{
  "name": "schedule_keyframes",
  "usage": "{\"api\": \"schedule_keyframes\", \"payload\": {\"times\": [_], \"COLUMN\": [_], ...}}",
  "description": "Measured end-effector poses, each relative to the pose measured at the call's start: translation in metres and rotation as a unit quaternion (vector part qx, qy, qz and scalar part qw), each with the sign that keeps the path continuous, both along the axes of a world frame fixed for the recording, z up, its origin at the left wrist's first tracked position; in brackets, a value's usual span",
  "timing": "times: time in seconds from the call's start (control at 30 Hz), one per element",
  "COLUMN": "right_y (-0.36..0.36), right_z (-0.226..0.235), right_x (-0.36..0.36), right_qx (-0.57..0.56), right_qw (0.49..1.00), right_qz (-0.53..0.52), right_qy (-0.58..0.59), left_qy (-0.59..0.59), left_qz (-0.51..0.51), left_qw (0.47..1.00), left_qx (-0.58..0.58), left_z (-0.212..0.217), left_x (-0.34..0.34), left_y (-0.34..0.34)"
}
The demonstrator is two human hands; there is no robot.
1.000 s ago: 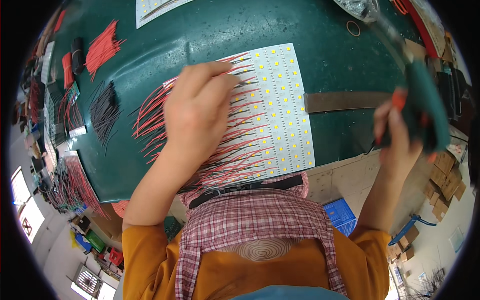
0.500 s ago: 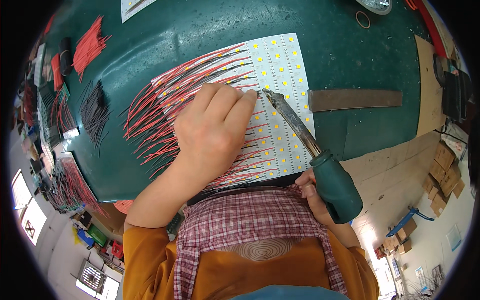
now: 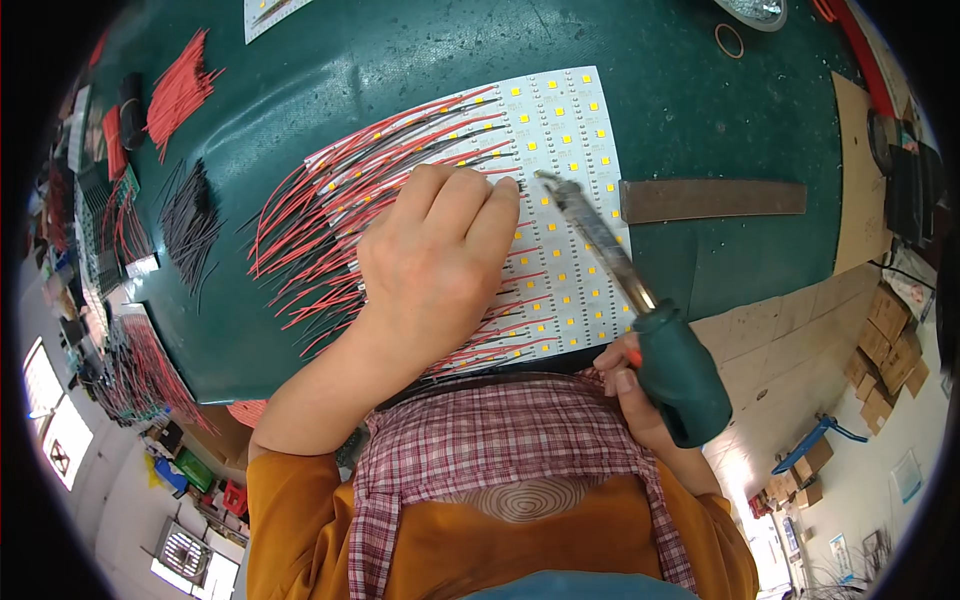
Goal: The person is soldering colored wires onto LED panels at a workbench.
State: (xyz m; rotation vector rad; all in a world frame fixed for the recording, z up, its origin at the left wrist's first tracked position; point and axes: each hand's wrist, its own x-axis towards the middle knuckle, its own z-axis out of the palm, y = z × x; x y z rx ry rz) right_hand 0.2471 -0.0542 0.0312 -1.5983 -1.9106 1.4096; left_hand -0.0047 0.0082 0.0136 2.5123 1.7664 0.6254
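Note:
A white LED circuit board (image 3: pixel 548 228) with rows of yellow squares lies on the green table in front of me. Red and black wires (image 3: pixel 290 215) fan leftward from one column of its solder points. Over the board, my left hand (image 3: pixel 430 260) is closed in a pinch on a thin wire, its end by the solder points; the fingers mostly hide it. My right hand (image 3: pixel 630 388), at the board's near right corner, grips a green-handled soldering iron (image 3: pixel 686 380). The iron's tip is above the board, just right of my left fingertips and apart from them.
A flat brown strip (image 3: pixel 715 200) lies right of the board. Bundles of red wires (image 3: pixel 181 92) and black wires (image 3: pixel 190 220) lie at left, near another wired board (image 3: pixel 150 350). A rubber ring (image 3: pixel 728 40) and a shiny metal dish (image 3: pixel 755 10) are at the far right.
The soldering iron's tip has shifted slightly right and away from my left fingertips, and its handle has moved a little right too. My left hand has moved slightly right, still pinched.

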Motion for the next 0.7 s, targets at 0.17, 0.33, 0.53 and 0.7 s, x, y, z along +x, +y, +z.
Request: {"api": "schedule_keyframes", "payload": {"times": [0.17, 0.33, 0.53, 0.7], "right_y": [0.001, -0.01, -0.028, -0.024], "right_z": [0.002, -0.007, -0.017, -0.016], "right_x": [0.003, 0.005, 0.018, 0.017], "right_qx": [-0.096, -0.068, -0.057, 0.002], "right_qw": [0.987, 0.992, 0.996, 0.998], "right_qz": [-0.071, -0.06, -0.042, 0.051], "right_qy": [0.112, 0.084, 0.048, -0.036], "left_qy": [-0.01, -0.037, -0.103, -0.071], "left_qz": [0.03, 0.022, 0.014, 0.008], "left_qw": [0.999, 0.999, 0.994, 0.997], "left_qx": [-0.011, -0.009, -0.027, -0.017], "left_z": [0.004, 0.002, 0.01, 0.003], "left_x": [0.002, -0.002, 0.003, 0.003], "left_y": [0.0, 0.003, -0.007, -0.009]}}
